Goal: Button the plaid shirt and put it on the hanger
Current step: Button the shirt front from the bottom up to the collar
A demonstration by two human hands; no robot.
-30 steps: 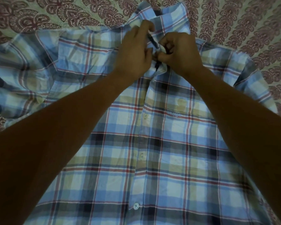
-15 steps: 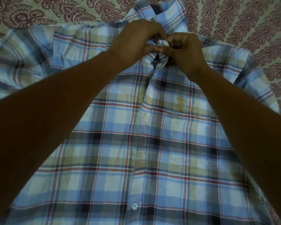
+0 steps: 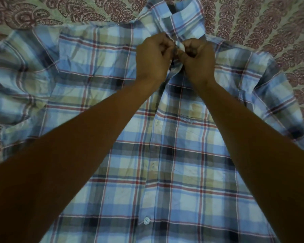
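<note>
A blue, beige and red plaid shirt point(image 3: 174, 155) lies flat, front up, collar point(image 3: 181, 18) at the far end. Its placket runs down the middle with closed buttons, and a white button point(image 3: 146, 220) shows near the bottom. My left hand point(image 3: 153, 57) and my right hand point(image 3: 198, 58) meet just below the collar, each pinching an edge of the placket at the top button. The fingertips hide that button. No hanger is in view.
The shirt rests on a bedspread point(image 3: 261, 18) with a maroon paisley print. The left sleeve point(image 3: 16, 81) is spread out crumpled to the left, and the right sleeve point(image 3: 279, 95) lies folded at the right edge.
My left hand's fingers have curled in from an extended pinch into a tight grip at the top of the placket. Both hands stayed under the collar while the view shifted slightly.
</note>
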